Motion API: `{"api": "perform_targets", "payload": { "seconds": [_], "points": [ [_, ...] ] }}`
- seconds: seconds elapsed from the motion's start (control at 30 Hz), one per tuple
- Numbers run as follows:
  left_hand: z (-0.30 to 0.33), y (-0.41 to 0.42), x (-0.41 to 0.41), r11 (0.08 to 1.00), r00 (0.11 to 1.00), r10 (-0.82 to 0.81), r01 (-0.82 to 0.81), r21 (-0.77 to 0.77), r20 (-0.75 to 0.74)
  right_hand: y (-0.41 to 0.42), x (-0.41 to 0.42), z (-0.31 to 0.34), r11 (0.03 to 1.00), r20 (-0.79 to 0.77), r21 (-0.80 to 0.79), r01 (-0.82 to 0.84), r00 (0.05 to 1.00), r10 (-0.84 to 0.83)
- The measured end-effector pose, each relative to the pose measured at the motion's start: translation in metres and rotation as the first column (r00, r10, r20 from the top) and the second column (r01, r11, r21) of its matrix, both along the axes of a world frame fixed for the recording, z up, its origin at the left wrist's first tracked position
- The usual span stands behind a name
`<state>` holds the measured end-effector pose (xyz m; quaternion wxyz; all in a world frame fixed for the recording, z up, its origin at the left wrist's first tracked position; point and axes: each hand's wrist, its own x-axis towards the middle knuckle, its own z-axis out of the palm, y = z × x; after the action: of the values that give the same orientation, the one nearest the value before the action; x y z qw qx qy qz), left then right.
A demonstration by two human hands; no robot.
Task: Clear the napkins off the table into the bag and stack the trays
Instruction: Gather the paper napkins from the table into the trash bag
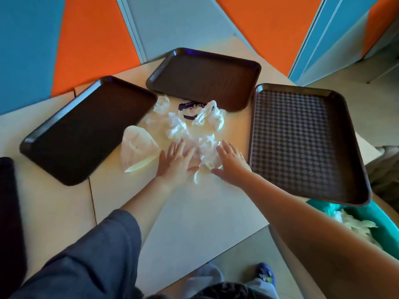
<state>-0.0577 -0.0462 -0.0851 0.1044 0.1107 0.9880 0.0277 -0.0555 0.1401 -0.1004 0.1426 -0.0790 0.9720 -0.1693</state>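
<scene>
Three brown trays (205, 78) on a pale table (194, 212), orange-blue walls (92, 39).

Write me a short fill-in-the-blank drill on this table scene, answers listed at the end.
1. Both hands, left hand and right hand, lie flat on the pile of crumpled ____ napkins.
2. The right tray shows a ____ pattern.
3. The trays lie ____, not stacked.
4. The teal bag sits at the table's ____ side.

Answers: white; checkered; apart; right

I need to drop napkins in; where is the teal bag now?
In the head view, the teal bag sits at the lower right, below the table's edge, under the right tray.
</scene>
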Motion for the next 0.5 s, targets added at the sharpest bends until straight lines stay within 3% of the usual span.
{"api": "perform_targets", "payload": {
  "seconds": [0.1,0.2,0.4,0.5],
  "points": [
    [-0.002,-0.002,-0.016,0.997,0.994,-0.016,0.008,0.073,0.109,-0.006,-0.008,-0.007,0.999,0.062,0.052,0.004,0.998,-0.008],
    [-0.005,-0.004,-0.018,0.988,0.991,-0.069,0.052,0.144,0.115,-0.011,-0.008,-0.012,0.994,0.074,0.105,-0.001,0.997,-0.007],
    [-0.011,-0.010,-0.011,0.932,0.992,-0.123,0.104,0.347,0.034,-0.019,-0.003,-0.006,0.980,-0.134,0.197,0.004,0.991,0.023],
    [-0.009,-0.012,-0.008,0.903,0.986,-0.168,0.159,0.399,-0.014,-0.023,0.004,0.001,0.975,-0.158,0.222,0.019,0.987,0.017]
  ]
}}
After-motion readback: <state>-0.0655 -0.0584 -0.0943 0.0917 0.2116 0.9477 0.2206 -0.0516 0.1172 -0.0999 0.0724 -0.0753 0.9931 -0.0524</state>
